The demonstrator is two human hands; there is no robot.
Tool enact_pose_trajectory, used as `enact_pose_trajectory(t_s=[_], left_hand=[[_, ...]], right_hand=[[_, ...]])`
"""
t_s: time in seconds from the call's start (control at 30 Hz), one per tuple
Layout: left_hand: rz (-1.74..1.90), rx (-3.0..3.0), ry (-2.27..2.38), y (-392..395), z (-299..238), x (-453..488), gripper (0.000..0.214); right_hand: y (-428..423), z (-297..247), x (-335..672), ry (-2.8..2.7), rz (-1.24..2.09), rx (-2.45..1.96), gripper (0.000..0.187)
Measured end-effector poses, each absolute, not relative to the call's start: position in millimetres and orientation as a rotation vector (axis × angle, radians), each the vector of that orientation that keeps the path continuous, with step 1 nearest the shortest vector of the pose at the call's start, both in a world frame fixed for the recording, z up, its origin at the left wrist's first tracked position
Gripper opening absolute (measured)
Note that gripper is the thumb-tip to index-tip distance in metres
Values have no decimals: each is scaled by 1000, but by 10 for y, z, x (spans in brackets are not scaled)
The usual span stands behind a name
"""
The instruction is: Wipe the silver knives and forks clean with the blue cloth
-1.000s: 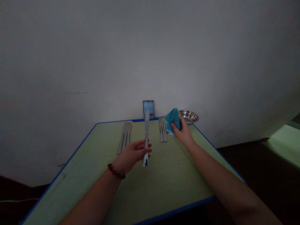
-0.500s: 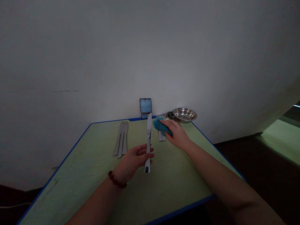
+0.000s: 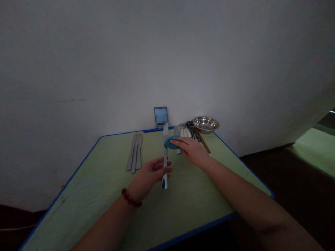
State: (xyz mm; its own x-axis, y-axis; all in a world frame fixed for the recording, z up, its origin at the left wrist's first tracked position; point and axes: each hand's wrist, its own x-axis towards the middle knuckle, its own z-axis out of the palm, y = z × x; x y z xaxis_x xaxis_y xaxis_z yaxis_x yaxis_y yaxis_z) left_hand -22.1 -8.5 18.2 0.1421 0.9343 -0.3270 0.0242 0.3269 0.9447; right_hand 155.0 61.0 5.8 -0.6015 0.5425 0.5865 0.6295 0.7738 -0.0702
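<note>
My left hand is closed around the handle of a silver table knife, whose blade points up and away from me. In my right hand is a blue cloth, pressed against the right side of the knife where blade and handle meet. Several grey table knives lie side by side on the green table to the left. Partly behind my right hand and the cloth lie more knives, hidden in their middle.
A shiny metal bowl stands at the table's back right corner. Beside it lie forks, white handles and brown chopsticks. A blurred phone-like screen leans on the wall at the back. Blue edging runs round the table.
My right hand has moved left with the blue cloth, from beside the knife onto it. The left hand keeps its hold on the knife. White handles and chopsticks have come into sight.
</note>
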Motion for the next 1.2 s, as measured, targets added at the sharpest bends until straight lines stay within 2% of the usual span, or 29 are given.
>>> enact_pose_trajectory(t_s=[0.37,0.7,1.2], left_hand=[[890,1085,1205,-107,165,-252,37],[858,1100,1185,-109,120,-250,39],[803,1171,1151,-123,117,-231,33]], right_hand=[[594,37,1552,-2470,-271,-932,50],[602,0,1525,-2471,-392,-947,43],[680,9,1590,-2407,-407,-1052,43]])
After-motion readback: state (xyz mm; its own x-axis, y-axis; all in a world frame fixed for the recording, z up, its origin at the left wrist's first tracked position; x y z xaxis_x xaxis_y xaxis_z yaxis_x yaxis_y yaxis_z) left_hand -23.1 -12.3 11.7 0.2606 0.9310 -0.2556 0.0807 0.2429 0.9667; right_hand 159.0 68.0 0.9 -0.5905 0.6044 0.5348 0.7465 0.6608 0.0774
